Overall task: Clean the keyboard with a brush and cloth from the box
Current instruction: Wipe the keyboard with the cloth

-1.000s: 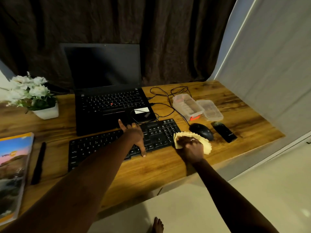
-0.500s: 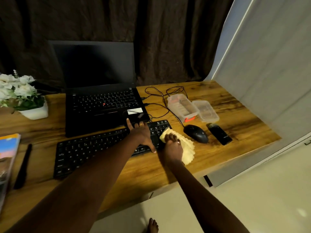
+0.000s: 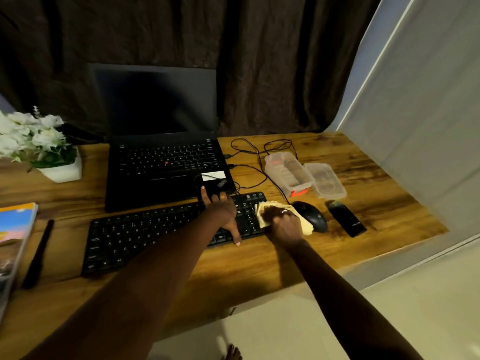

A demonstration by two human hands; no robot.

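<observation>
Keyboard [image 3: 166,229] lies near the table's [image 3: 259,266] front edge. Left hand [image 3: 223,211] rests on its right half, fingers spread flat, gripping nothing. Right hand [image 3: 283,222] holds the yellow cloth [image 3: 306,226] bunched under curled fingers against the keyboard's right end, beside the mouse [image 3: 311,215]

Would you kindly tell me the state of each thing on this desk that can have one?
Laptop: open, screen dark.
Keyboard: lying flat, under both hands.
Box: open, lid off.
Lid: lying beside the box.
Cloth: bunched, held on the keyboard's right end.
Left hand: fingers spread, resting on the keyboard.
Right hand: grips the cloth.
Book: closed.
</observation>
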